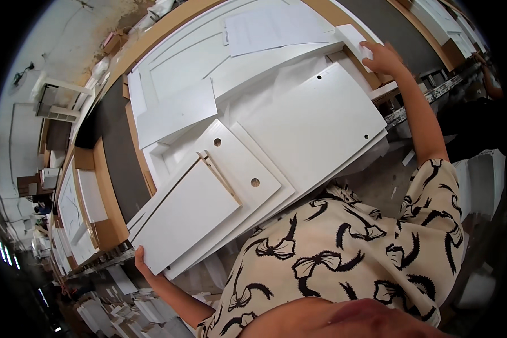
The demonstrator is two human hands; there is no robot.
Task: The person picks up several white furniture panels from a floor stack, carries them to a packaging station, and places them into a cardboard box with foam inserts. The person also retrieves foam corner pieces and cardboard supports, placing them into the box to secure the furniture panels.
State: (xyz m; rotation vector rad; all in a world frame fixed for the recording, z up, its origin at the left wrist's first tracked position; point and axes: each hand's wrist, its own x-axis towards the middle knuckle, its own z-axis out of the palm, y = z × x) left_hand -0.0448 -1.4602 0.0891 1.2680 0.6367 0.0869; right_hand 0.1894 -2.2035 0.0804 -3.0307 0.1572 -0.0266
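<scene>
My left hand [141, 259] grips the near corner of a white rectangular panel [180, 219] that has a bare wooden edge. Under it lies a white panel with two round holes [236, 163], on top of several more stacked white boards. A large white panel with small drilled holes [315, 118] lies to the right of these. My right hand [382, 57] reaches to the far side, its fingers curled on a narrow white board [352, 38] at the stack's edge. A white framed cabinet door [180, 62] lies beneath, with a loose white panel [174, 112] on it.
The boards lie on a long brown-edged workbench [110, 197] with a dark grey strip [115, 141]. More white panels [90, 197] lie further left. Stacks of white pieces [112, 315] stand below the bench. Another person's arm [490, 79] shows at the upper right.
</scene>
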